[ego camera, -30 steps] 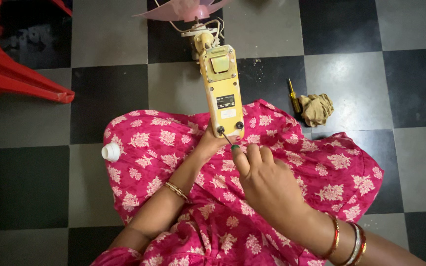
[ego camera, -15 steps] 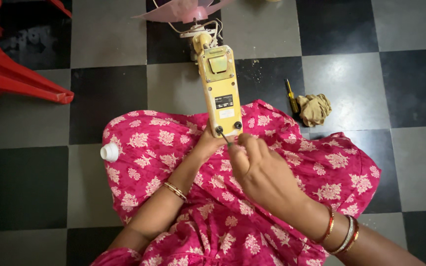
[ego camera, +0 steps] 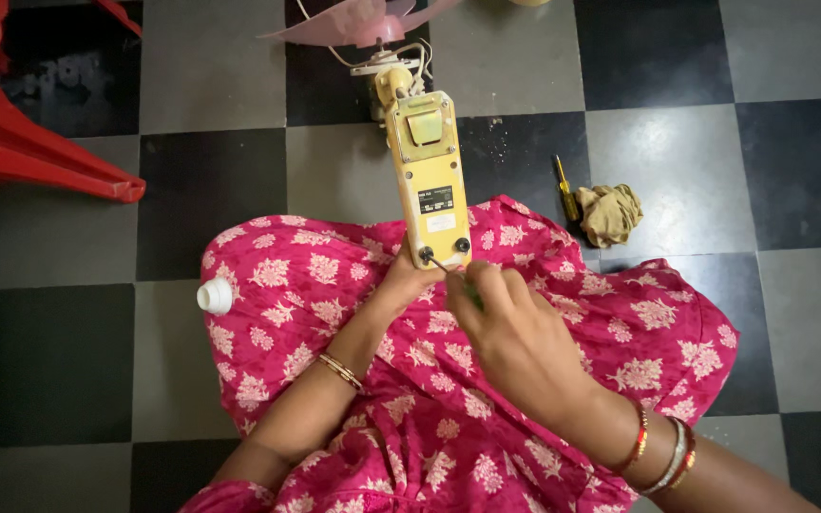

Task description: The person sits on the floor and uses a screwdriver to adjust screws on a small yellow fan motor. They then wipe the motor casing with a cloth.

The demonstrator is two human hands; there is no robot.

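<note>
Taking the yellow fan housing [ego camera: 429, 176] as the landmark, the far left holds a red plastic chair [ego camera: 21, 133] on the black-and-grey checkered floor [ego camera: 211, 85], well apart from the housing. Nearer, down and left of the housing, a white bottle cap [ego camera: 213, 296] pokes out from the edge of the pink flowered dress [ego camera: 315, 275] spread over the person's lap. The left hand [ego camera: 406, 282] comes up from below and grips the lower end of the housing from underneath, fingers mostly hidden behind it, a thin gold bangle on its wrist. The housing itself is long and narrow, its lower end resting at the lap, its upper end pointing away toward a pale pink fan blade [ego camera: 363, 24] and white wires just above it. Just right of the housing's lower end, the right hand [ego camera: 510, 337] is clenched around a small screwdriver [ego camera: 441, 266] with what looks like a green handle, though the fingers hide most of it; its thin metal tip touches a dark screw hole at the housing's bottom edge. Further right, on the floor, lies a second screwdriver with a yellow handle [ego camera: 565, 190], touching a crumpled tan rag [ego camera: 610, 214]
</note>
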